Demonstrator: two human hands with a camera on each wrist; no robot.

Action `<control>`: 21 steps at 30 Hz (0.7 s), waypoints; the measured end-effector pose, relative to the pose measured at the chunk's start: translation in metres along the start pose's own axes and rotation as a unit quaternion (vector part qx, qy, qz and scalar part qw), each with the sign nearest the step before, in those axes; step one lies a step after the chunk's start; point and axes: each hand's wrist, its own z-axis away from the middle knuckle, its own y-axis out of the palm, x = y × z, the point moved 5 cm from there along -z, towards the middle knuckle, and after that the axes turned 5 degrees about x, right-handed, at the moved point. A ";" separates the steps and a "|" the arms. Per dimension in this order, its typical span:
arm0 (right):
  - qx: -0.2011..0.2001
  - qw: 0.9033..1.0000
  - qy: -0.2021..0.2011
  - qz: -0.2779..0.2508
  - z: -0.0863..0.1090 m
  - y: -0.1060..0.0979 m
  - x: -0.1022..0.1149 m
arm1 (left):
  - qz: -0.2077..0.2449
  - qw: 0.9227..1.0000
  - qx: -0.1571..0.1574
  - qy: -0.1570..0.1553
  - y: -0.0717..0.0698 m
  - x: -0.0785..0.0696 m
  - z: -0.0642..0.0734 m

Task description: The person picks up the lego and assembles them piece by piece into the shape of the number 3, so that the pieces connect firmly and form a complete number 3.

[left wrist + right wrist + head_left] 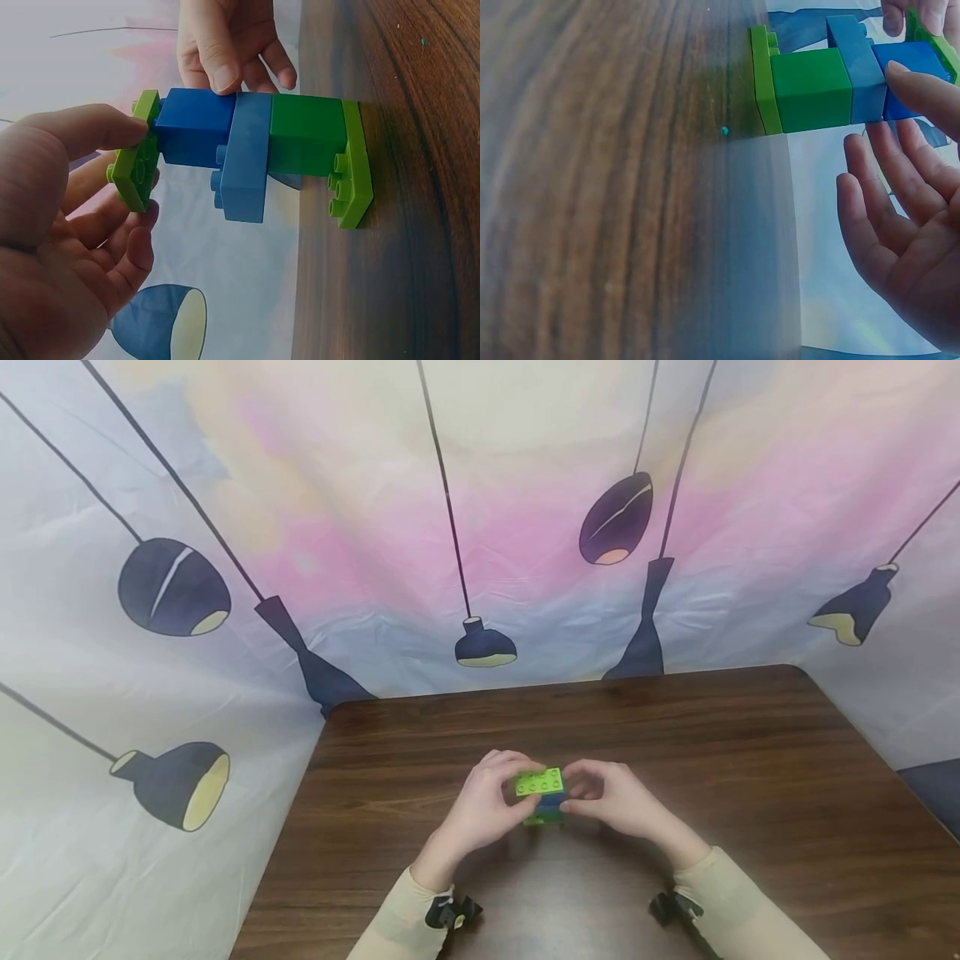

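Note:
A stack of toy building bricks stands upright on the table. From the bottom it has a lime green plate (358, 169), a green brick (307, 135), a light blue brick (247, 157), a dark blue brick (196, 124) and another lime green plate (539, 782) on top. My left hand (487, 797) pinches that top plate between thumb and fingers. Whether the plate is fully seated on the dark blue brick I cannot tell. My right hand (611, 797) steadies the dark blue brick, thumb on the near side and fingertips on the other.
The stack stands on a dark wood-grain table (675, 718). Behind it hangs a cloth backdrop (360, 527) printed with lamps. A tiny green speck (724, 131) lies on the tabletop near the stack. Each wrist wears a small black camera, such as the left wrist camera (450, 912).

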 end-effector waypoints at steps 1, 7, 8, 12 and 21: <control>0.000 1.000 0.000 0.000 0.000 0.000 0.000 | -0.001 1.000 0.000 0.002 0.000 0.000 0.000; 0.002 1.000 -0.003 0.002 0.001 0.001 0.001 | -0.007 1.000 0.001 0.015 0.000 -0.001 0.000; 0.001 1.000 -0.004 0.003 0.001 0.001 0.001 | -0.009 1.000 0.002 0.016 0.001 -0.001 0.000; -0.001 1.000 -0.002 0.006 0.001 0.001 0.000 | -0.016 1.000 0.003 0.013 0.002 -0.002 0.000; -0.002 1.000 -0.008 0.007 0.001 0.001 -0.001 | -0.029 0.999 0.004 0.014 0.003 -0.003 0.000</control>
